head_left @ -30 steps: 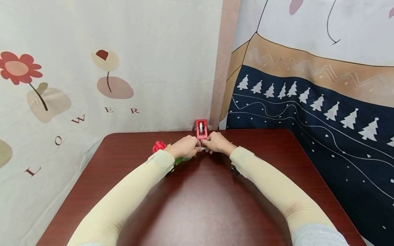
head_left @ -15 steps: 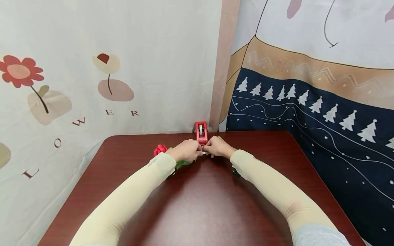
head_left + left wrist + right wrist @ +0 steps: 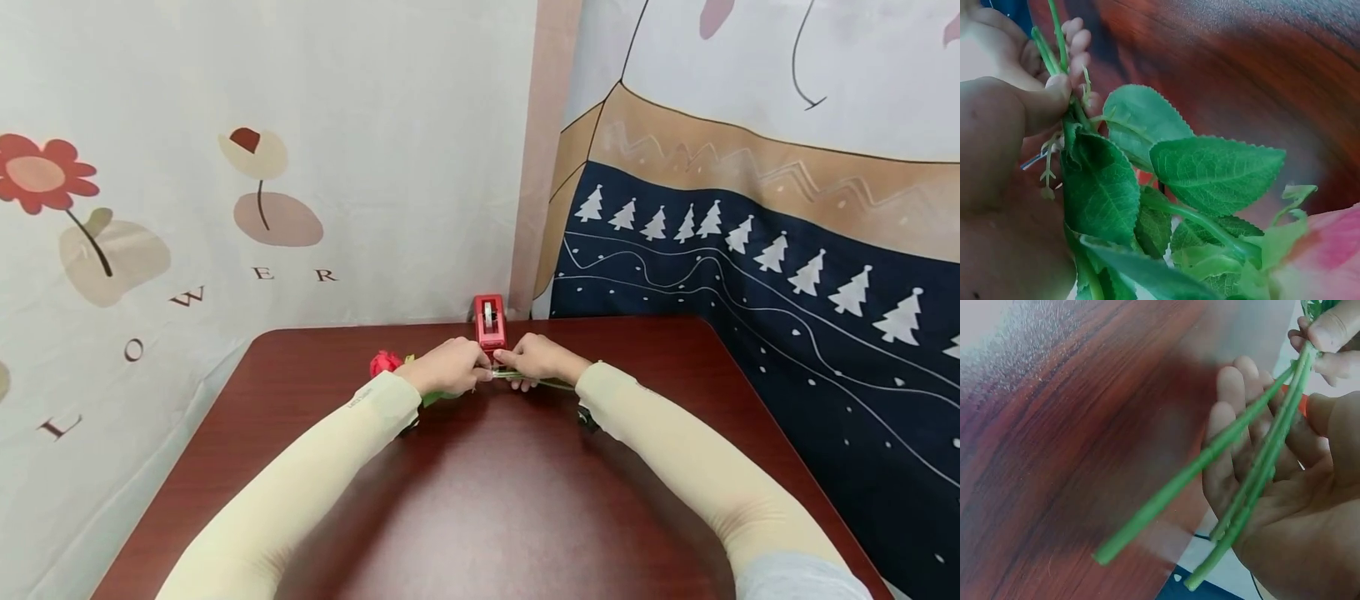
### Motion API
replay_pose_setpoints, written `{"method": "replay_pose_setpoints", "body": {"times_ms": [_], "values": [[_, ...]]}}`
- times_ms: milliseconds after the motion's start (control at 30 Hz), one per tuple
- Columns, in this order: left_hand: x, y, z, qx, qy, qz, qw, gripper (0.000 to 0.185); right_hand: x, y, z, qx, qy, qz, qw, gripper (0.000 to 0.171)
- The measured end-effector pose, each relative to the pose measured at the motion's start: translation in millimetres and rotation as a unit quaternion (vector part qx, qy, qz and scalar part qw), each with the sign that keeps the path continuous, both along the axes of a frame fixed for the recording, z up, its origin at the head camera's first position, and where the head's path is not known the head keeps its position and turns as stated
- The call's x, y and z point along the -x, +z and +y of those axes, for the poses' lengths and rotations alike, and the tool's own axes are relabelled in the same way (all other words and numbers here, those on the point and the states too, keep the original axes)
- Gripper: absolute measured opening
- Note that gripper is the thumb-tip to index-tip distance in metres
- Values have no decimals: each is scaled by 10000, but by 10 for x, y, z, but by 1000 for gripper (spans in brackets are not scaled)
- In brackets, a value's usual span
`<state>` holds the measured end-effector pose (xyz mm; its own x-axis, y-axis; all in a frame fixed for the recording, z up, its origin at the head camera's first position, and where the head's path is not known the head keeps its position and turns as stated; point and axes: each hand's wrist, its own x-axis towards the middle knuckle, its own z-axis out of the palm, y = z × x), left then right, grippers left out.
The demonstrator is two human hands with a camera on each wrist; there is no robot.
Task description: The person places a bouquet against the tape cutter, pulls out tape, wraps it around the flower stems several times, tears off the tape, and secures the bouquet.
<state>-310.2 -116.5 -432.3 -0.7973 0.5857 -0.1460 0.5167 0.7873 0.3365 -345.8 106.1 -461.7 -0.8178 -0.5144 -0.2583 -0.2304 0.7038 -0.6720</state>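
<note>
In the head view my left hand [image 3: 450,367] holds a small bunch of artificial roses. A red bloom [image 3: 385,362] shows at its far left. The left wrist view has my left thumb and fingers pinching the green stems [image 3: 1054,47] just above serrated leaves [image 3: 1216,169]; a pink bloom [image 3: 1329,256] is partly cut off. My right hand [image 3: 543,358] is just right of the left one. Several bare stem ends [image 3: 1160,500] cross in front of its relaxed, spread fingers, which are not closed round them, in the right wrist view. Whether they touch the palm is unclear.
A red tape dispenser [image 3: 490,323] with a roll in it stands at the table's back edge, just behind my hands. The dark red-brown table [image 3: 480,500] meets a printed cloth wall [image 3: 405,208] at the back and a navy patterned cloth [image 3: 750,350] on the right.
My right hand has shifted a little to the right and its fingers have loosened and spread. More of the green stems now shows beneath it. The left hand keeps its grip in nearly the same place.
</note>
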Motion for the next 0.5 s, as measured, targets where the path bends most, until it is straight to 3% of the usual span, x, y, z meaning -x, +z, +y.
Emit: {"method": "replay_pose_setpoints", "body": {"times_ms": [100,233,367,500], "values": [[-18,44,-36,3,-133,-47,9999,20,-25,73,25,-34,35,-50,10000,61],[-49,113,-61,43,-303,-155,9994,22,-62,159,66,-214,183,391,9988,53],[-62,195,-78,133,-439,-297,9985,24,-163,275,90,-428,1031,925,9894,38],[-62,276,-113,149,-571,-437,9973,25,-272,356,61,-448,1783,1064,9772,27]]}}
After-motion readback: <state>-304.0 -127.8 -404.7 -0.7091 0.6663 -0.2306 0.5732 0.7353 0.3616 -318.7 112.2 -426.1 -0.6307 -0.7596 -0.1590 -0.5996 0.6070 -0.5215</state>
